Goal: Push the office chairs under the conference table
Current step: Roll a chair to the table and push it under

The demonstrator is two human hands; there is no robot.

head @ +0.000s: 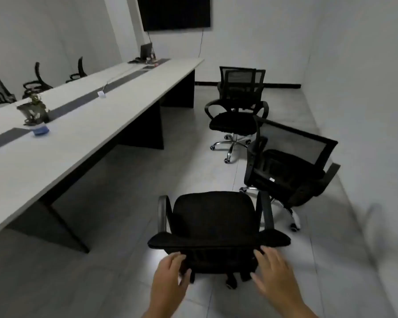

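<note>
A black office chair (214, 221) stands right in front of me on the tiled floor, its backrest top toward me. My left hand (170, 276) and my right hand (274, 271) reach to the back of this chair, fingers spread, at or just touching its backrest edge. A second black mesh chair (290, 171) stands turned sideways to the right. A third one (237, 111) stands farther back, with another backrest just behind it. The long white conference table (83, 125) runs along the left, and none of these chairs is under it.
A small potted plant (33, 111) and a blue object (40, 130) sit on the table's dark centre strip. A laptop (146, 51) stands at the far end, under a dark wall screen (174, 12). More chairs (38, 81) line the table's far side. A white wall runs along the right.
</note>
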